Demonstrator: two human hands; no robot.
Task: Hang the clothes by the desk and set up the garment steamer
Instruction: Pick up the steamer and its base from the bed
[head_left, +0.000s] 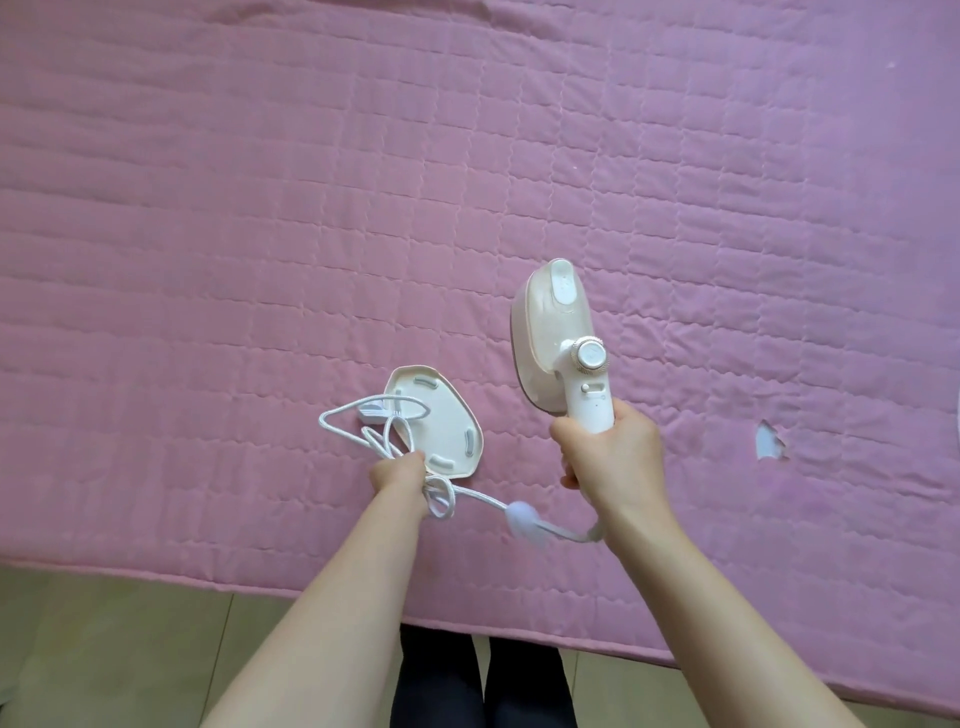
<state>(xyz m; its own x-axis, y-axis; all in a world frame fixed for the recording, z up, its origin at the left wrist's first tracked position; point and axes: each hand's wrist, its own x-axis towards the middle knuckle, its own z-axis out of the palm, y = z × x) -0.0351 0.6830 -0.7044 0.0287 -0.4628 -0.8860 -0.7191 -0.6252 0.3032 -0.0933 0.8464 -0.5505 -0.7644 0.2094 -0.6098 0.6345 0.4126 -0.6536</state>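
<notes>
Right hand (605, 449): we see it closed in a fist around the handle of the garment steamer (558, 343), held above the pink quilt (260, 208).
Steamer: its head points away from us, beyond the fist; the dial and switch sit just above the fingers.
Left hand (397, 473): closed, gripping loops of the white cord (374, 423) together with the near edge of the base tray (436, 421).
Base tray: open side up, tipped, left of the steamer and apart from it.
Cord: it runs from the left fist past a blurred white band to the steamer's handle end under the right wrist.
Quilt: we see a small tear (770, 440) right of the right hand.
</notes>
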